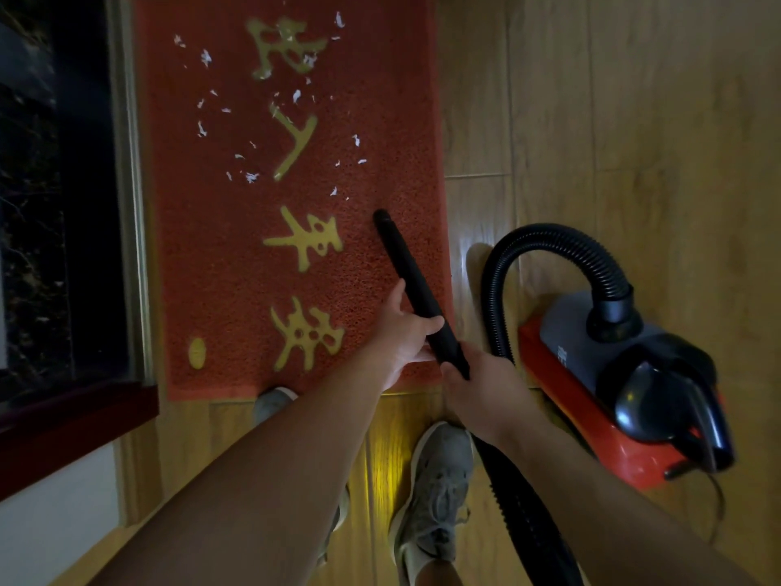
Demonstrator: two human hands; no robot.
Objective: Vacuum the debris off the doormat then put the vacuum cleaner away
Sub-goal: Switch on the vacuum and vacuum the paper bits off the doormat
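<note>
Both hands grip the black nozzle tube point(412, 285): left hand point(408, 336) wraps its middle, right hand point(477, 387) closes on its rear end. The tip rests on the red doormat point(219, 255), near white debris point(253, 120). The vacuum cleaner point(621, 387) sits right of the mat on the wooden floor point(634, 120).
</note>
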